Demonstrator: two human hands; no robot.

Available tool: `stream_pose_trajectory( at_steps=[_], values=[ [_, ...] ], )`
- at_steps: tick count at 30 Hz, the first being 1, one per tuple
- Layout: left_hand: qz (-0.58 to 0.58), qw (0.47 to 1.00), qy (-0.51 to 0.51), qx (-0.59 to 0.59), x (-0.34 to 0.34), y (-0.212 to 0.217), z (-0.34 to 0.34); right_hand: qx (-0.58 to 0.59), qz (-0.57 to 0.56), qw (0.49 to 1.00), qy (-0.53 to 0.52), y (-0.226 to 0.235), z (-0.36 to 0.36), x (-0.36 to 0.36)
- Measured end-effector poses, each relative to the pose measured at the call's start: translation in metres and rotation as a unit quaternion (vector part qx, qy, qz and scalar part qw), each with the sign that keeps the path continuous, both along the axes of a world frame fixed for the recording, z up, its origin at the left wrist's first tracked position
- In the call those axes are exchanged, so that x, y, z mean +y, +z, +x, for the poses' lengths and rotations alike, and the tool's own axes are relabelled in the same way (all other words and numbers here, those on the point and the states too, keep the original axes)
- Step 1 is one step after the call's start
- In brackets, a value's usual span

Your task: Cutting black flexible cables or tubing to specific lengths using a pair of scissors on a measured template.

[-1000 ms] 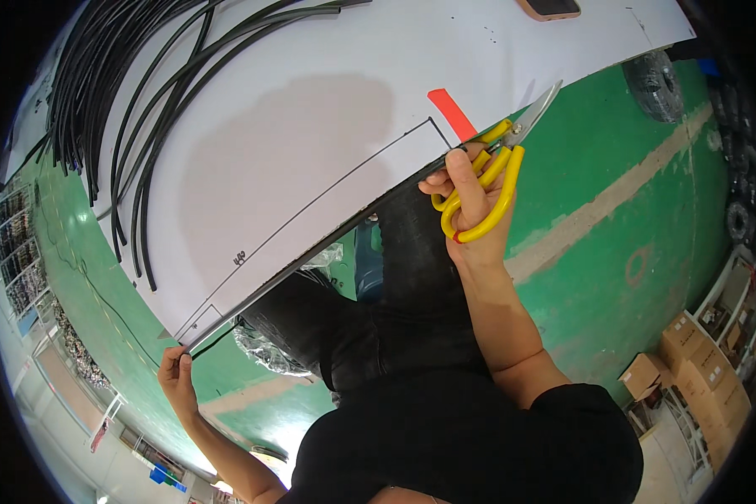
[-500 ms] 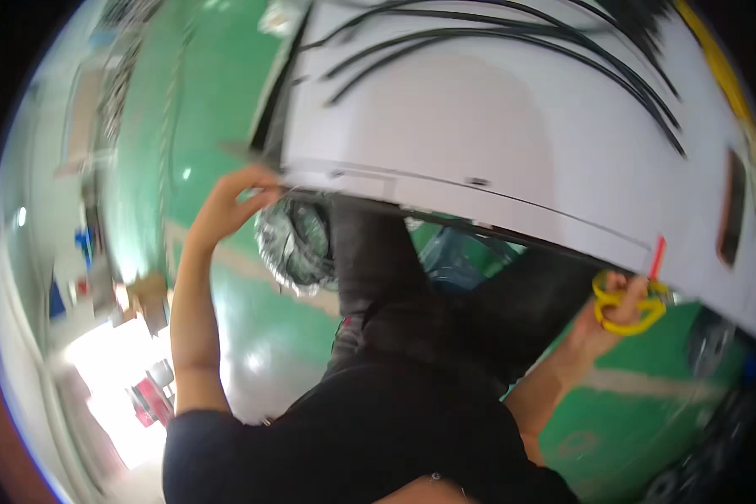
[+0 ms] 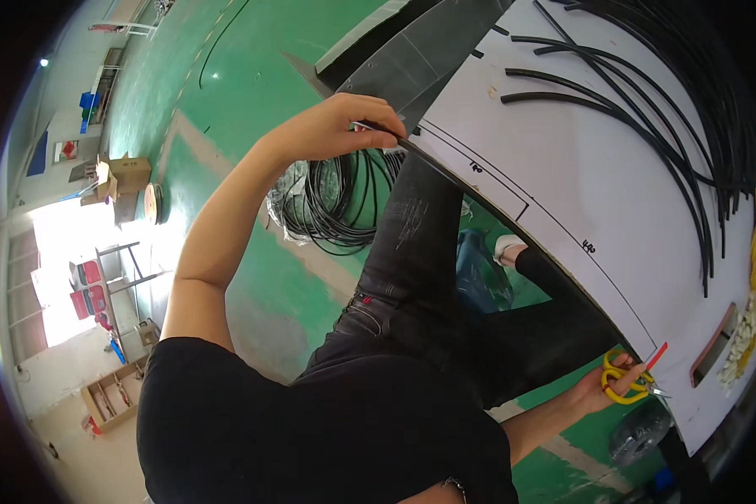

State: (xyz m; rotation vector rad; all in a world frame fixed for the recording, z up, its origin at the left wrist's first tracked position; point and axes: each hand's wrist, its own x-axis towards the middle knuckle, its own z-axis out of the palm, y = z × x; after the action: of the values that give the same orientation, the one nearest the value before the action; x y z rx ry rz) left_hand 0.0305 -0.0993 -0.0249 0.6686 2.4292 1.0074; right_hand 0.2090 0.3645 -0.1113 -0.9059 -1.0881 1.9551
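My left hand point(image 3: 344, 126) pinches the end of a thin black cable point(image 3: 412, 147) against the near edge of a white table point(image 3: 580, 193). Ruled black lines with marks run along that edge. My right hand point(image 3: 596, 393) is far down the same edge, at the lower right, gripping yellow-handled cutters point(image 3: 628, 382). The cutters sit beside a small red marker point(image 3: 657, 356) on the table's edge. Several cut black cable lengths point(image 3: 638, 109) lie on the table top.
A loose coil of black cable point(image 3: 336, 202) lies on the green floor by my legs. A brown flat object point(image 3: 714, 344) and a heap of small white pieces point(image 3: 743, 332) lie at the table's right end. Cardboard boxes point(image 3: 122, 172) and a metal rack point(image 3: 113, 277) stand further off.
The view has swung round. My left hand has closed on the cable end at the table edge. My right hand still holds the cutters by the red marker.
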Motion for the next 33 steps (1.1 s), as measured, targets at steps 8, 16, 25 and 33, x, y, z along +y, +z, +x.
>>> stream_pose_trajectory(
  at_steps=[8, 16, 25, 33],
  values=[
    [-0.007, 0.999, -0.002, -0.031, -0.001, -0.001, -0.001, 0.008, -0.008, 1.0, 0.021, 0.001, 0.0, -0.001],
    [0.008, 1.0, -0.009, -0.018, 0.004, -0.004, -0.004, -0.004, 0.007, 1.0, -0.01, 0.007, -0.002, -0.006],
    [0.136, 0.964, 0.223, -0.05, 0.03, 0.053, 0.008, 0.038, 0.271, 0.952, 0.139, 0.091, -0.073, 0.071],
    [0.219, 0.932, 0.262, -0.119, 0.084, 0.012, -0.042, -0.085, 0.35, 0.824, 0.438, 0.118, -0.136, -0.013]
  ],
)
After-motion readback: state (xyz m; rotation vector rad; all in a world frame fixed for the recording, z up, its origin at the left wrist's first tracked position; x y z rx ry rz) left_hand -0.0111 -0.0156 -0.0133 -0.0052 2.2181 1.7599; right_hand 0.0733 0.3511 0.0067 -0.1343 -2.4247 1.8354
